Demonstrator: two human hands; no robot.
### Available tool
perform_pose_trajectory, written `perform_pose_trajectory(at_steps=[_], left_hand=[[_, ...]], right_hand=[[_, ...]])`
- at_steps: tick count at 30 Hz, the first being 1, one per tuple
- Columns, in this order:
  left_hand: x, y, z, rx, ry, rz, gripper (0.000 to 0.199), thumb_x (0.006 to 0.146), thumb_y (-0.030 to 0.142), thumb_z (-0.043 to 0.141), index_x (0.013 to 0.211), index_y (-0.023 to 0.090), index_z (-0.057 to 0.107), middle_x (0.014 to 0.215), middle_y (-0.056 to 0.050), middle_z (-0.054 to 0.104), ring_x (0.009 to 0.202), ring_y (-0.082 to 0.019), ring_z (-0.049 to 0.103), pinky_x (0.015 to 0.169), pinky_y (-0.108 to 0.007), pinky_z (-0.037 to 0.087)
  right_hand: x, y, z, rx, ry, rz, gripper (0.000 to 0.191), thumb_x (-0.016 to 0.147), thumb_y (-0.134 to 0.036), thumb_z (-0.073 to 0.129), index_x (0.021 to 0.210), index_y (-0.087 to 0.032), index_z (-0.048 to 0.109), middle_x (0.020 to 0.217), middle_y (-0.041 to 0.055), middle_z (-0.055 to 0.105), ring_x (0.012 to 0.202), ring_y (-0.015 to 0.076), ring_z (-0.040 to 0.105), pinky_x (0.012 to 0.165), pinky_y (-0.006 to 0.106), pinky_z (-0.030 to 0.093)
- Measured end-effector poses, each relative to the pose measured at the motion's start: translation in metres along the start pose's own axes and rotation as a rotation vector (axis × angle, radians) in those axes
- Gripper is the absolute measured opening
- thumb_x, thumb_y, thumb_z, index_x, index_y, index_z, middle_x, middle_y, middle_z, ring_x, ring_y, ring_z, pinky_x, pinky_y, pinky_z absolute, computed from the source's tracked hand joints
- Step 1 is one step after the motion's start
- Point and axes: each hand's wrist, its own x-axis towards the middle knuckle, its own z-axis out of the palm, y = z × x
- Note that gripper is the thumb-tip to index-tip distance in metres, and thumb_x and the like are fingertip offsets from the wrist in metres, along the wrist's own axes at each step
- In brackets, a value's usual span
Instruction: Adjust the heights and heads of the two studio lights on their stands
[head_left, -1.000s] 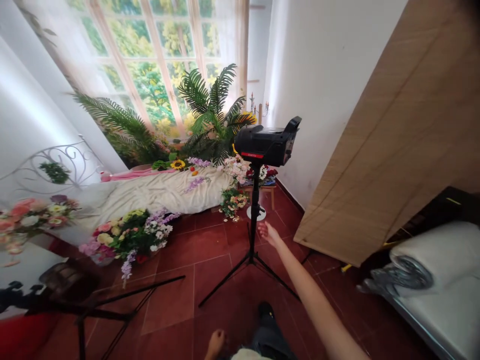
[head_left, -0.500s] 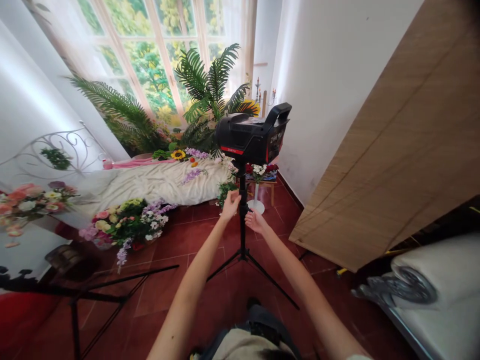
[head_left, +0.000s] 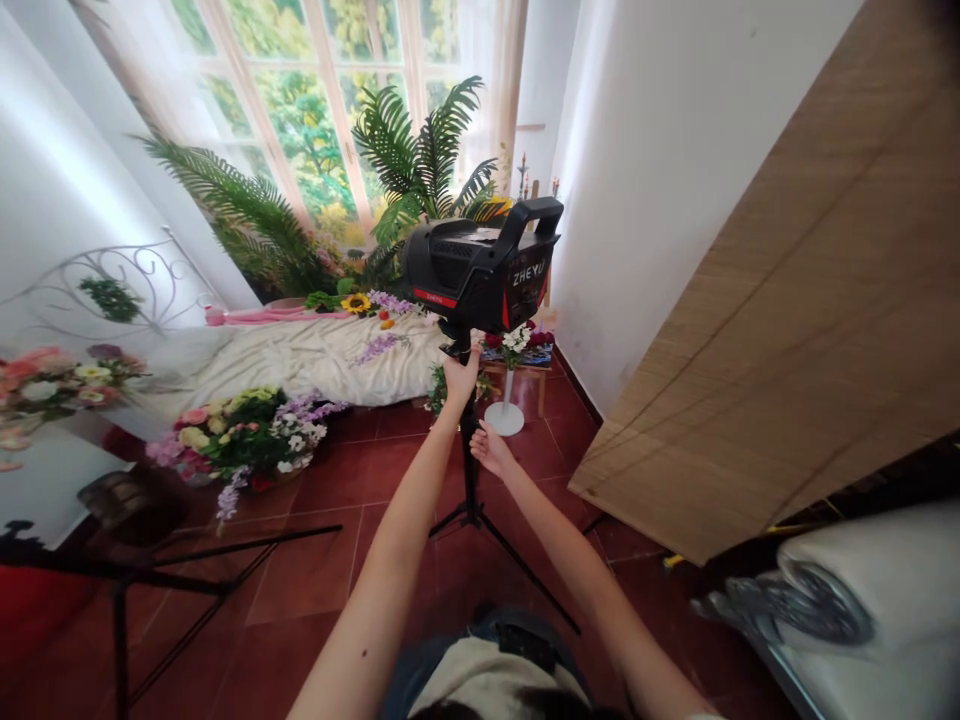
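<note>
A black studio light (head_left: 480, 265) marked ZHEYU sits on top of a black stand (head_left: 469, 480) with spread legs on the red floor. Just beneath the lamp, my left hand (head_left: 460, 375) is wrapped round the upper part of the stand's pole. Lower down, my right hand (head_left: 490, 448) is at the right side of the pole, its fingers curled at a small part there that is too hidden to make out.
Flower bunches (head_left: 251, 435) and a draped bed (head_left: 322, 360) lie at the left, near black metal legs (head_left: 225, 585). A white round-based stand (head_left: 505, 418) is behind the pole. A woven panel (head_left: 780, 300) leans at the right.
My left hand has moved up the pole and closed round it below the lamp. My right hand's fingers have come to the pole's side. The lamp has turned a little and shifted left in view.
</note>
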Motion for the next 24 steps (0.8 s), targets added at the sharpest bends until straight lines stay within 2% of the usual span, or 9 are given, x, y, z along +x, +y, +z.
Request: perform_pose_trajectory(at_steps=[3, 5, 8, 10, 13, 16, 19, 22, 24], left_hand=[[0.001, 0.0, 0.002, -0.005, 0.015, 0.001, 0.032, 0.078, 0.046, 0.061, 0.076, 0.014, 0.065, 0.07, -0.005, 0.065, 0.07, -0.017, 0.06, 0.069, -0.027, 0.046], [0.001, -0.001, 0.002, -0.006, 0.018, -0.002, 0.031, 0.079, 0.045, 0.061, 0.073, 0.015, 0.064, 0.068, -0.004, 0.064, 0.066, -0.016, 0.059, 0.067, -0.027, 0.045], [0.001, -0.003, 0.002, -0.004, 0.031, 0.009, 0.028, 0.079, 0.042, 0.061, 0.07, 0.015, 0.062, 0.066, -0.002, 0.062, 0.062, -0.014, 0.056, 0.065, -0.026, 0.044], [0.001, -0.003, 0.003, -0.005, 0.04, 0.014, 0.027, 0.078, 0.041, 0.061, 0.069, 0.016, 0.062, 0.065, -0.001, 0.061, 0.061, -0.014, 0.055, 0.064, -0.026, 0.043], [0.001, -0.003, 0.003, -0.014, 0.053, 0.018, 0.027, 0.077, 0.041, 0.063, 0.067, 0.016, 0.061, 0.062, -0.001, 0.06, 0.061, -0.013, 0.055, 0.065, -0.026, 0.043], [0.001, -0.003, 0.003, -0.009, 0.059, 0.006, 0.026, 0.076, 0.04, 0.063, 0.066, 0.016, 0.061, 0.06, -0.001, 0.059, 0.062, -0.014, 0.056, 0.065, -0.025, 0.043], [0.001, -0.002, 0.003, 0.008, 0.055, -0.001, 0.027, 0.078, 0.04, 0.061, 0.066, 0.016, 0.061, 0.058, -0.001, 0.058, 0.063, -0.015, 0.057, 0.063, -0.026, 0.043], [0.002, -0.002, 0.003, 0.013, 0.055, 0.019, 0.027, 0.078, 0.039, 0.061, 0.065, 0.016, 0.06, 0.059, -0.002, 0.058, 0.065, -0.016, 0.058, 0.064, -0.026, 0.044], [0.001, -0.003, 0.003, 0.004, 0.053, 0.014, 0.027, 0.078, 0.04, 0.061, 0.065, 0.016, 0.06, 0.059, -0.002, 0.059, 0.065, -0.016, 0.058, 0.064, -0.026, 0.044]], right_hand=[[0.001, 0.001, -0.007, -0.277, 0.062, -0.114, 0.049, 0.076, -0.056, 0.063, 0.064, -0.023, 0.029, 0.05, -0.0115, 0.024, 0.041, 0.0055, 0.021, 0.038, 0.017, 0.018], [0.0, -0.005, -0.013, -0.634, 0.085, -0.242, 0.043, 0.08, -0.056, 0.058, 0.067, -0.023, 0.034, 0.052, -0.0101, 0.03, 0.043, 0.0071, 0.027, 0.041, 0.018, 0.022], [-0.005, -0.025, -0.02, -1.341, 0.039, -0.488, 0.025, 0.091, -0.041, 0.049, 0.076, -0.021, 0.046, 0.06, -0.0035, 0.047, 0.054, 0.012, 0.044, 0.052, 0.022, 0.033], [-0.008, -0.043, -0.021, -1.784, -0.025, -0.621, 0.011, 0.092, -0.027, 0.048, 0.086, -0.019, 0.053, 0.076, 0.0039, 0.059, 0.07, 0.0161, 0.053, 0.059, 0.024, 0.036], [-0.013, -0.066, -0.02, -2.177, -0.133, -0.722, 0.009, 0.09, -0.018, 0.051, 0.097, -0.019, 0.057, 0.096, 0.0112, 0.063, 0.091, 0.0208, 0.056, 0.063, 0.025, 0.036], [-0.016, -0.075, -0.019, -2.161, -0.091, -0.714, 0.023, 0.087, -0.038, 0.06, 0.1, -0.019, 0.056, 0.096, 0.0103, 0.064, 0.089, 0.0218, 0.058, 0.062, 0.025, 0.036], [-0.017, -0.068, -0.02, -1.904, 0.04, -0.513, 0.044, 0.078, -0.063, 0.062, 0.09, -0.021, 0.056, 0.079, 0.0027, 0.064, 0.07, 0.0175, 0.058, 0.058, 0.024, 0.036], [-0.018, -0.054, -0.019, -1.606, 0.055, -0.321, 0.046, 0.079, -0.067, 0.054, 0.078, -0.021, 0.057, 0.063, -0.0031, 0.059, 0.057, 0.013, 0.053, 0.053, 0.022, 0.036], [-0.019, -0.047, -0.018, -1.468, 0.076, -0.329, 0.045, 0.081, -0.064, 0.053, 0.075, -0.02, 0.059, 0.063, -0.0026, 0.059, 0.056, 0.0126, 0.054, 0.054, 0.022, 0.039]])
